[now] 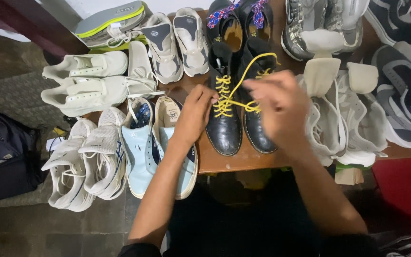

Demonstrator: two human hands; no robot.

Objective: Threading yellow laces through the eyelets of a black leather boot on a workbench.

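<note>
2 black boots stood at table near edge, centre. Yellow lace pinched by both hands: left hand low, right hand pulling loop up. Lace judged soft, thin, slippery; best gripped near eyelets. Boot leather stiff, heavy. White sneakers left.

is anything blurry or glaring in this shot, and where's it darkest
Head view: the right hand is motion-blurred, the left hand sharper; soft sheen on the black boots toes, no harsh glare; darkest along the bottom under the table edge.
</note>
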